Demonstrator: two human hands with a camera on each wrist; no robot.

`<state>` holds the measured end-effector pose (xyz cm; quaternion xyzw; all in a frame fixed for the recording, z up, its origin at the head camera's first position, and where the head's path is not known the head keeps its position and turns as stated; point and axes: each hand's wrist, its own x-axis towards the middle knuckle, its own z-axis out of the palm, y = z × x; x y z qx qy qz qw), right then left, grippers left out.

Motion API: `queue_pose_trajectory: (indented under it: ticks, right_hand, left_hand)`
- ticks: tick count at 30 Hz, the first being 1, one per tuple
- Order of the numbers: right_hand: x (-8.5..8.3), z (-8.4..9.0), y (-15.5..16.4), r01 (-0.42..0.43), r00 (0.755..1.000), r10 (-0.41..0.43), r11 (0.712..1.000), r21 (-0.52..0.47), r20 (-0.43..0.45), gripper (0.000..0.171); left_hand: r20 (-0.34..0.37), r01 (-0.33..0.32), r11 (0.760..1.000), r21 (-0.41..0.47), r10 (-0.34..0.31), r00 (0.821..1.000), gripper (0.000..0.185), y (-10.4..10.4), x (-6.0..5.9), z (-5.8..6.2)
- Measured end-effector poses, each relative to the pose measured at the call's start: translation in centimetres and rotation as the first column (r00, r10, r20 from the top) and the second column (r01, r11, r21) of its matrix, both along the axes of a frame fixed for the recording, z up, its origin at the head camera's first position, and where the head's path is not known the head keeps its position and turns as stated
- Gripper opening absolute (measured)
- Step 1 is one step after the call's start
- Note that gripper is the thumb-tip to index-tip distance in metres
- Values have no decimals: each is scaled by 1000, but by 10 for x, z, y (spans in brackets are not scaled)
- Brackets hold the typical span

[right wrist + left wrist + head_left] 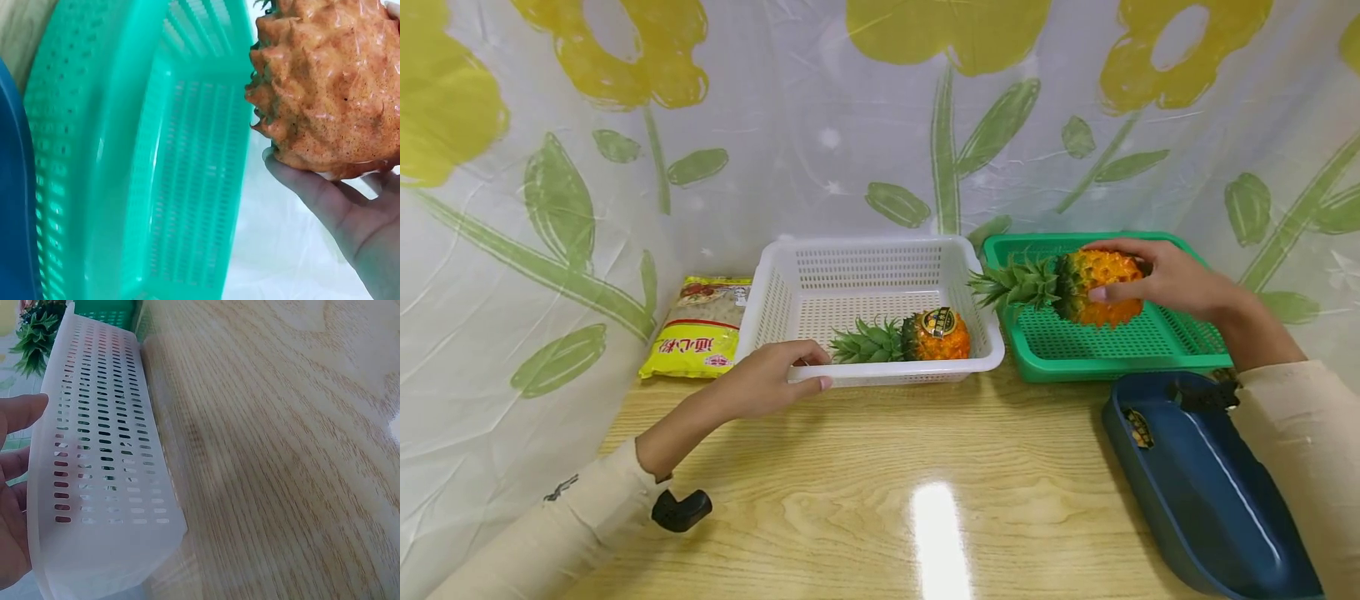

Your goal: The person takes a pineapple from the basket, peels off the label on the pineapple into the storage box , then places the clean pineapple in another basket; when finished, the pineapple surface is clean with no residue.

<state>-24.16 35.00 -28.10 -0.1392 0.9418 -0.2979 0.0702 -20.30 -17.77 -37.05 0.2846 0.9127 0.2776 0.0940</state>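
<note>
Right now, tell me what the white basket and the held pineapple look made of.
White basket: looks like moulded plastic, matte, with slotted walls. Pineapple gripped by the right hand: glossy, waxy orange skin in the right wrist view, possibly an artificial plastic fruit; I can't be sure.

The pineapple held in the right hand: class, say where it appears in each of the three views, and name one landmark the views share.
Head: pineapple at right, gripped by the right hand above the green basket.
Left wrist: only a leafy crown shows at top left; whose it is I cannot tell.
Right wrist: upper right, on the fingers.
Shared landmark: the green basket.
</note>
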Motion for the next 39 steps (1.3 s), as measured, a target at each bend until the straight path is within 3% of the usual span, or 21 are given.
queue_pose_trajectory:
  ticks: [9,21,26,32,39]
  right_hand:
    - [-17,0,14,-19,996,18,1000,10,89,69]
    - [-35,-2,24,-8,990,0,998,57,143,69]
    - [-42,2,32,-6,984,3,1000,21,181,66]
    - [-49,0,44,8,984,-5,1000,-18,181,64]
    - [-56,-2,59,23,987,-34,997,75,156,71]
  left_hand:
    - [15,-6,1000,-4,6,1000,22,0,0,2]
    - [31,-8,1000,17,8,1000,20,0,0,0]
    - [32,-13,1000,21,13,999,19,0,1,0]
    - [28,-15,1000,8,15,1000,21,0,1,1]
    - [26,-5,1000,1,5,1000,23,1,-1,2]
